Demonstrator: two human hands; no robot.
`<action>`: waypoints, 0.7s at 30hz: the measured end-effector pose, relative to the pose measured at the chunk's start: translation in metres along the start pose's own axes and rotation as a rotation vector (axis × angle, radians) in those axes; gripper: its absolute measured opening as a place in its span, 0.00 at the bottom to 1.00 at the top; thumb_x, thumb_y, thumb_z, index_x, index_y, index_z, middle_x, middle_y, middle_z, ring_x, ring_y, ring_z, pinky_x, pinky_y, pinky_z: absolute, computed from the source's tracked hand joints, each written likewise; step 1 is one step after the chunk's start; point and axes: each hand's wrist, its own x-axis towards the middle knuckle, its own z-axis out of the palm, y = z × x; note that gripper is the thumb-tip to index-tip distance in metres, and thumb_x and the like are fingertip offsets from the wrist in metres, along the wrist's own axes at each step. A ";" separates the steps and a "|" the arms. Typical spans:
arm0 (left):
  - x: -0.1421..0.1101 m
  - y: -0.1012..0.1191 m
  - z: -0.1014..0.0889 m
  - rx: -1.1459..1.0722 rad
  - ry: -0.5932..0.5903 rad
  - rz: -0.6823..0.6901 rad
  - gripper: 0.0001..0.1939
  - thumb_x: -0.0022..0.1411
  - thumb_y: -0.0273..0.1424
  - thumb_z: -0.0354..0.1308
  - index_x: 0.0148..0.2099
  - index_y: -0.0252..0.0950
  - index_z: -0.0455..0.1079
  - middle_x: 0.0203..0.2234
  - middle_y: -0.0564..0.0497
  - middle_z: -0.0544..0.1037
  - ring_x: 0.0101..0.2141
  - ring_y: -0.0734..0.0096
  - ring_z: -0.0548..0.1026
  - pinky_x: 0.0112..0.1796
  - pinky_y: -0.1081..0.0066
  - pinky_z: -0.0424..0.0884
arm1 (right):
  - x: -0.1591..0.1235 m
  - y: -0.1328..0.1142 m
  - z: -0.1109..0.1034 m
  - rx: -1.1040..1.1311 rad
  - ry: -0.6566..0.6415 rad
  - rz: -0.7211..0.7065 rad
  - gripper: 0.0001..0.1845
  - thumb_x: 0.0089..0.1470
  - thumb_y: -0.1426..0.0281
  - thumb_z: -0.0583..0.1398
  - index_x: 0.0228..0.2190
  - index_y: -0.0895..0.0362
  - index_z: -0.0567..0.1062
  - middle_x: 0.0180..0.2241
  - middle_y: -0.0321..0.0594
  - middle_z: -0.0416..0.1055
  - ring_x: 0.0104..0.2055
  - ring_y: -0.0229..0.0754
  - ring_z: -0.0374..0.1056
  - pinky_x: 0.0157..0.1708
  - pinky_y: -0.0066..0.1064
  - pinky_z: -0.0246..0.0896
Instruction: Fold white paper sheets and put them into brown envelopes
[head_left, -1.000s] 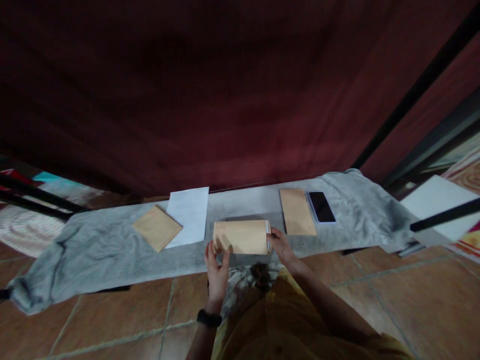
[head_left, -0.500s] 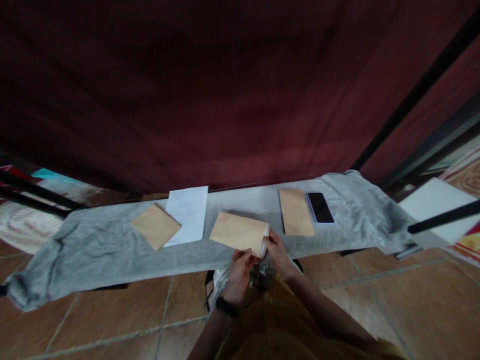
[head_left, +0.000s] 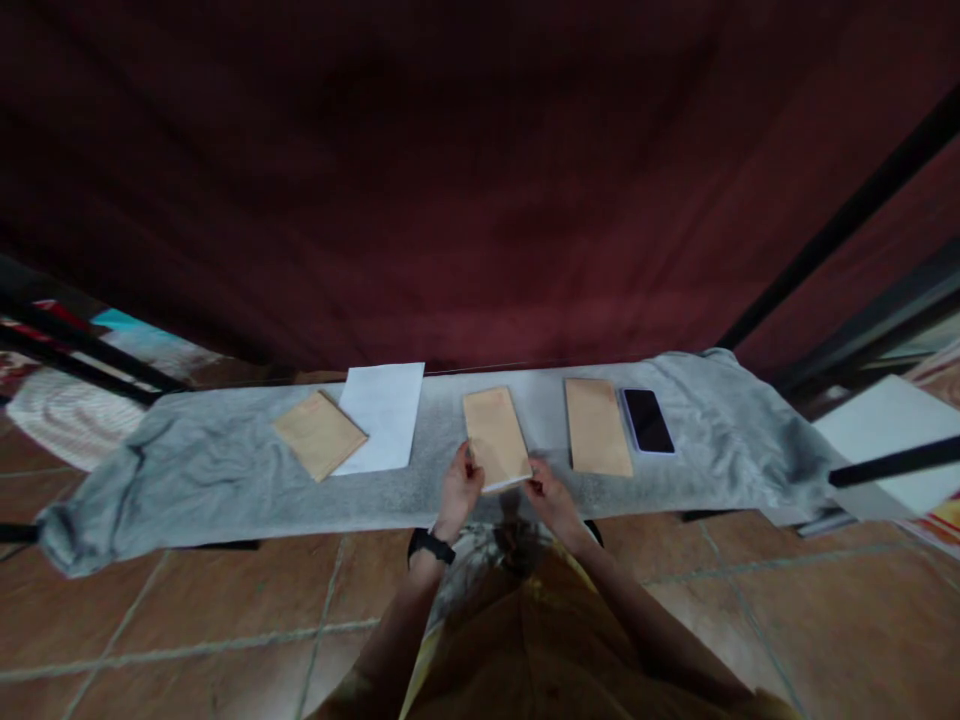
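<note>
One brown envelope (head_left: 495,432), lower centre of frame: long axis pointing away from us, far end veering left, white-edged end nearest; fingers of our left hand (head_left: 460,488), right hand (head_left: 551,495) grip opposite edges.

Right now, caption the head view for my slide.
Left hand and right hand hold a brown envelope between white paper and phone.

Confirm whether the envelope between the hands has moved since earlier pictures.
Yes: the held envelope has turned clockwise, its open end swinging from right to near side, leaving a wider gap from the white sheet.
</note>
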 end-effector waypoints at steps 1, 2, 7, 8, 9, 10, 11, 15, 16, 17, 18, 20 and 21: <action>-0.003 -0.005 0.000 0.089 0.035 0.057 0.30 0.56 0.24 0.58 0.62 0.37 0.65 0.42 0.47 0.78 0.42 0.62 0.78 0.47 0.61 0.75 | -0.002 0.002 -0.001 -0.033 -0.007 0.003 0.19 0.58 0.63 0.57 0.49 0.54 0.73 0.29 0.36 0.76 0.30 0.45 0.74 0.34 0.36 0.70; -0.007 -0.010 0.000 0.171 0.060 0.111 0.29 0.58 0.25 0.58 0.62 0.37 0.66 0.46 0.46 0.76 0.46 0.60 0.77 0.51 0.59 0.74 | -0.004 0.004 -0.003 -0.076 -0.008 0.000 0.17 0.59 0.65 0.57 0.49 0.53 0.74 0.30 0.37 0.76 0.31 0.46 0.74 0.35 0.36 0.70; -0.025 -0.034 -0.009 0.383 -0.030 0.312 0.24 0.62 0.28 0.60 0.61 0.39 0.68 0.57 0.43 0.72 0.59 0.57 0.70 0.62 0.54 0.66 | -0.002 0.001 -0.015 -0.374 -0.003 -0.269 0.19 0.63 0.73 0.54 0.53 0.53 0.73 0.47 0.46 0.76 0.47 0.49 0.74 0.49 0.39 0.70; -0.027 -0.036 -0.010 0.410 -0.058 0.342 0.24 0.63 0.27 0.59 0.61 0.40 0.68 0.58 0.43 0.71 0.60 0.57 0.69 0.62 0.54 0.65 | 0.001 -0.001 -0.016 -0.411 -0.011 -0.339 0.19 0.64 0.73 0.53 0.54 0.53 0.73 0.50 0.47 0.75 0.50 0.49 0.73 0.52 0.41 0.69; -0.027 -0.039 -0.012 0.433 -0.080 0.365 0.24 0.63 0.27 0.59 0.61 0.40 0.68 0.59 0.43 0.71 0.61 0.57 0.68 0.62 0.53 0.65 | 0.003 -0.002 -0.015 -0.427 -0.023 -0.390 0.19 0.64 0.74 0.53 0.54 0.53 0.73 0.52 0.48 0.74 0.52 0.49 0.72 0.54 0.42 0.68; -0.027 -0.040 -0.013 0.450 -0.096 0.381 0.23 0.64 0.26 0.58 0.61 0.40 0.68 0.60 0.43 0.70 0.61 0.57 0.67 0.62 0.53 0.65 | 0.006 -0.003 -0.015 -0.435 -0.035 -0.423 0.20 0.64 0.74 0.52 0.54 0.54 0.73 0.53 0.48 0.73 0.54 0.49 0.70 0.56 0.43 0.67; -0.026 -0.040 -0.014 0.461 -0.107 0.390 0.22 0.65 0.27 0.57 0.61 0.40 0.69 0.60 0.43 0.71 0.61 0.57 0.67 0.62 0.53 0.66 | 0.008 -0.004 -0.014 -0.440 -0.047 -0.441 0.20 0.65 0.75 0.52 0.55 0.53 0.73 0.55 0.47 0.72 0.54 0.49 0.70 0.57 0.44 0.67; -0.020 -0.039 -0.017 0.487 -0.126 0.384 0.20 0.66 0.27 0.56 0.59 0.39 0.70 0.57 0.43 0.73 0.59 0.59 0.70 0.60 0.54 0.69 | 0.014 0.000 -0.010 -0.456 -0.083 -0.433 0.19 0.65 0.75 0.53 0.54 0.53 0.73 0.55 0.45 0.73 0.55 0.49 0.69 0.56 0.45 0.66; -0.019 -0.038 -0.018 0.504 -0.138 0.387 0.20 0.66 0.26 0.56 0.59 0.39 0.70 0.57 0.43 0.73 0.59 0.59 0.71 0.60 0.54 0.69 | 0.014 0.001 -0.010 -0.465 -0.091 -0.424 0.19 0.64 0.75 0.53 0.53 0.53 0.73 0.55 0.45 0.73 0.55 0.49 0.69 0.56 0.45 0.66; -0.018 -0.037 -0.018 0.531 -0.154 0.393 0.20 0.66 0.25 0.56 0.59 0.39 0.70 0.57 0.44 0.73 0.59 0.60 0.71 0.61 0.54 0.68 | 0.015 0.003 -0.010 -0.479 -0.101 -0.419 0.19 0.64 0.76 0.54 0.54 0.53 0.73 0.55 0.45 0.72 0.56 0.49 0.68 0.57 0.45 0.65; -0.017 -0.036 -0.019 0.571 -0.172 0.399 0.21 0.66 0.24 0.55 0.60 0.39 0.69 0.57 0.44 0.73 0.59 0.60 0.70 0.61 0.54 0.68 | 0.015 0.004 -0.011 -0.498 -0.115 -0.416 0.20 0.63 0.76 0.54 0.54 0.53 0.73 0.56 0.45 0.72 0.56 0.49 0.68 0.57 0.45 0.65; -0.017 -0.034 -0.020 0.654 -0.203 0.408 0.21 0.66 0.24 0.54 0.60 0.37 0.69 0.58 0.43 0.73 0.60 0.59 0.69 0.62 0.54 0.67 | 0.015 0.004 -0.013 -0.544 -0.146 -0.418 0.21 0.62 0.76 0.55 0.55 0.53 0.72 0.57 0.46 0.71 0.57 0.50 0.68 0.57 0.45 0.64; -0.017 -0.032 -0.020 0.689 -0.218 0.413 0.20 0.67 0.24 0.53 0.60 0.37 0.69 0.58 0.42 0.73 0.60 0.59 0.69 0.62 0.55 0.67 | 0.015 0.003 -0.014 -0.566 -0.162 -0.421 0.22 0.62 0.77 0.55 0.56 0.53 0.72 0.57 0.46 0.71 0.57 0.50 0.67 0.58 0.45 0.64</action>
